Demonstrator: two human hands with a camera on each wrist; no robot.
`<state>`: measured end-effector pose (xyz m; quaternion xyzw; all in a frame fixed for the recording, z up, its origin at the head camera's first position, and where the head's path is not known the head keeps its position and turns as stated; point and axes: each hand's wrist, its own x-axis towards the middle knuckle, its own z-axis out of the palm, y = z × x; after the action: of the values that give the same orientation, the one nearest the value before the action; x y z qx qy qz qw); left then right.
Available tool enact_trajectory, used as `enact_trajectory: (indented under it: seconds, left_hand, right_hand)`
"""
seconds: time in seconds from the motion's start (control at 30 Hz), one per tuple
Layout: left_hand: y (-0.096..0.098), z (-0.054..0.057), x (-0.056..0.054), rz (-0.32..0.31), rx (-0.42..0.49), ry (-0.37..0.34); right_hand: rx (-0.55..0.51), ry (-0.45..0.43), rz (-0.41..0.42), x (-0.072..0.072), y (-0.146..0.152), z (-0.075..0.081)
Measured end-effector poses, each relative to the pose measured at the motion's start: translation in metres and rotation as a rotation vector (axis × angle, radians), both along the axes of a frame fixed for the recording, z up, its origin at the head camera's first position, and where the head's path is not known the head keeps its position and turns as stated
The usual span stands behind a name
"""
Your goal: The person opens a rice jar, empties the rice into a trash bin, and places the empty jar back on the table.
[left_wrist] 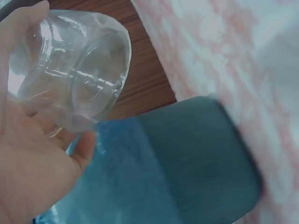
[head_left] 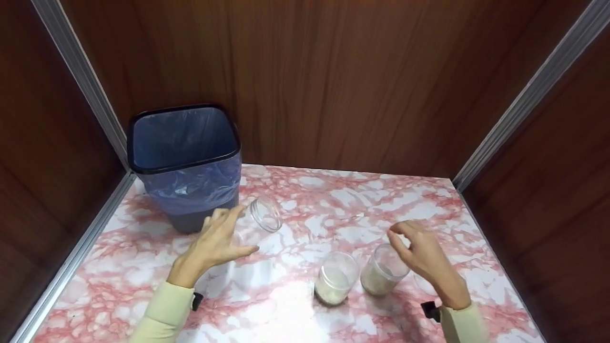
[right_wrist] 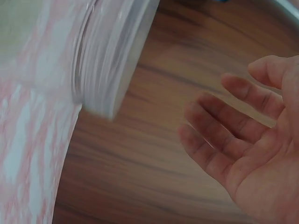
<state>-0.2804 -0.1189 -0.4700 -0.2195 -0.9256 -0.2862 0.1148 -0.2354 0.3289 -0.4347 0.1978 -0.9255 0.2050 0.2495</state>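
Note:
My left hand (head_left: 213, 245) grips a clear, wide-mouthed jar (head_left: 257, 223) between thumb and fingers, beside the bin. The jar tilts, its threaded mouth facing right in the head view; in the left wrist view its clear body (left_wrist: 88, 65) looks empty. My right hand (head_left: 421, 247) hovers near two upright clear jars, holding nothing, its fingers loosely bent in the right wrist view. A pale, fine-looking filling sits low in the left jar (head_left: 336, 278) and in the right jar (head_left: 383, 270). What the filling is cannot be told. One jar's threaded rim (right_wrist: 110, 60) shows close up.
A dark bin (head_left: 183, 221) with a bluish bag (head_left: 190, 186) over its rim stands at the back left. Wood-patterned panels (head_left: 324, 85) enclose the red-and-white marbled tabletop (head_left: 352, 200). Beneath my right wrist lies a faint clear round thing (head_left: 423, 285), partly hidden.

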Motion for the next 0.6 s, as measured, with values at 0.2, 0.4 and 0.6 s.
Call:
enact_trajectory:
  seconds: [0.2,0.4,0.6]
  left_hand:
    - [0.003,-0.023,0.003,0.022,0.01,-0.084]
    - [0.0,-0.043,0.0,0.018,0.065,-0.174]
    - [-0.007,-0.059,-0.004,0.028,0.099,-0.206]
  right_hand:
    - [0.022,-0.018,0.069,0.007,-0.022,-0.008]
    - [0.087,-0.071,0.135,0.01,-0.048,-0.013]
    - [0.181,-0.211,0.179,0.004,-0.072,-0.019]
